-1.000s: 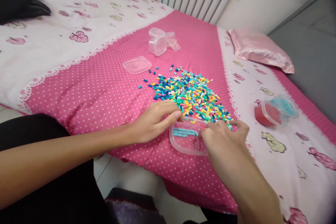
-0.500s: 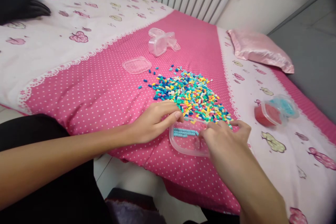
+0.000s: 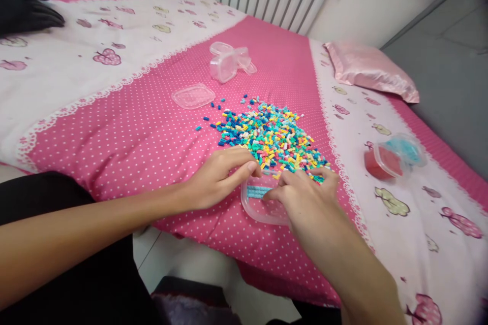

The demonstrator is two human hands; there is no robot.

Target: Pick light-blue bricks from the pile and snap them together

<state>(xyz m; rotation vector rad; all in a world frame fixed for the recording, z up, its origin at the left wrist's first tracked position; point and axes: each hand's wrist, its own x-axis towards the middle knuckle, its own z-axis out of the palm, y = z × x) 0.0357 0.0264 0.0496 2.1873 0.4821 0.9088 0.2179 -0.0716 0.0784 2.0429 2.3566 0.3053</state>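
A heap of small coloured beads (image 3: 271, 134) lies on the pink dotted bedspread. Just in front of it sits a clear plastic tray (image 3: 256, 212) holding a row of light blue beads (image 3: 257, 192). My left hand (image 3: 219, 176) rests at the tray's left rim, its fingers curled and the fingertips touching the rim's far corner. My right hand (image 3: 303, 198) lies over the tray's right half, fingers bent down onto the blue beads; whether it pinches one is hidden.
A clear lid (image 3: 192, 96) and empty clear tubs (image 3: 229, 62) lie beyond the heap. A tub of red and blue beads (image 3: 392, 155) stands at the right. A pink pillow (image 3: 368, 71) is behind, a radiator at the back, and the bed's edge is below my hands.
My right hand has slid left over the tray, from the heap's near edge onto the blue beads. The left hand has stayed put. The camera shifted slightly.
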